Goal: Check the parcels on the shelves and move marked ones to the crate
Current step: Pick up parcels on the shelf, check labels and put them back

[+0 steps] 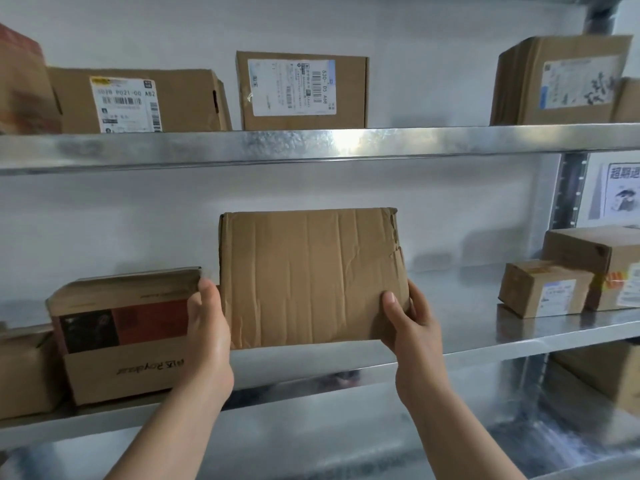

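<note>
Parcel (311, 275) upright between hands (209, 327) (412, 327), printed box (124, 341) just beside.

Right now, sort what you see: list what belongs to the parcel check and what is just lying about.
Job:
plain parcel, gripped by the left hand and right hand
central labelled parcel on the upper shelf
printed box and small labelled box on the middle shelf

Lying about:
wall notice
shelf post

The crate is not in view.
</note>
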Demonstrator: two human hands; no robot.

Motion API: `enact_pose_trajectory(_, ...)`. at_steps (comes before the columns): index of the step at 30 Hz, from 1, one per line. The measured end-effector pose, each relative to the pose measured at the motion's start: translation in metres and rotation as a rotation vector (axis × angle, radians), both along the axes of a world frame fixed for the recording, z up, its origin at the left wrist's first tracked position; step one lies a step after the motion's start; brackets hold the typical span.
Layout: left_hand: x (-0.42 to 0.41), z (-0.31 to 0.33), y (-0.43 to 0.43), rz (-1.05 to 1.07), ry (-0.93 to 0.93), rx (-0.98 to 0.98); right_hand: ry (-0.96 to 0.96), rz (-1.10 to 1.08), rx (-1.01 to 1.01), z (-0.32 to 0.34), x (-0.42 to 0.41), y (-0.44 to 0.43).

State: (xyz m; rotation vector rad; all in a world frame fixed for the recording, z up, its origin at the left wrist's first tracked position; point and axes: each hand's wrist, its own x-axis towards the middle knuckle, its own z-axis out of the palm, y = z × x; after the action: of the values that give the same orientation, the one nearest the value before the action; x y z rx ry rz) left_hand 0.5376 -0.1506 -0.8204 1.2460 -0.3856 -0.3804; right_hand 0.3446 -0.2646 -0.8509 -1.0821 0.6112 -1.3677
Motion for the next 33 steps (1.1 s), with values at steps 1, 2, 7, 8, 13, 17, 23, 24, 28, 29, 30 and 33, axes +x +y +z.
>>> enact_pose_trajectory(1, -0.001, 0.0, 0.002, 0.004, -0.009, -0.013, -0.006, -0.002, 0.001, 0.001, -0.001, -0.001)
enact_pose_trajectory(2, 0.001, -0.002, 0.003, 0.008, -0.023, -0.02, -0.014, -0.006, 0.001, 0.002, -0.002, -0.002)
enact_pose_trajectory(7, 0.009, -0.008, 0.006, 0.018, -0.126, -0.02, -0.045, -0.017, 0.021, 0.004, -0.006, -0.005)
enact_pose_trajectory(8, 0.011, -0.009, 0.005, 0.016, -0.134, -0.011, -0.048, -0.016, 0.022, 0.004, -0.007, -0.004)
enact_pose_trajectory(13, 0.012, -0.009, 0.008, -0.02, -0.074, -0.015, -0.061, -0.017, 0.047, 0.006, -0.013, -0.002)
enact_pose_trajectory(17, 0.01, -0.007, 0.011, -0.079, -0.063, -0.029, -0.062, -0.013, 0.055, 0.009, -0.018, -0.003)
enact_pose_trajectory(23, 0.015, -0.006, 0.013, -0.295, 0.113, -0.166, -0.054, -0.02, 0.089, 0.011, -0.025, -0.006)
enact_pose_trajectory(24, 0.019, -0.007, 0.013, -0.329, 0.144, -0.173, -0.056, -0.018, 0.097, 0.011, -0.026, -0.008)
enact_pose_trajectory(28, 0.025, -0.009, 0.022, -0.456, 0.218, -0.153, -0.044, 0.005, 0.122, 0.011, -0.03, -0.009)
enact_pose_trajectory(29, 0.025, -0.009, 0.023, -0.487, 0.207, -0.146, -0.042, 0.014, 0.128, 0.011, -0.03, -0.009)
enact_pose_trajectory(30, 0.024, -0.009, 0.023, -0.518, 0.195, -0.156, -0.04, 0.018, 0.135, 0.01, -0.029, -0.009)
enact_pose_trajectory(33, 0.021, -0.009, 0.023, -0.52, 0.186, -0.165, -0.032, 0.023, 0.157, 0.009, -0.027, -0.008)
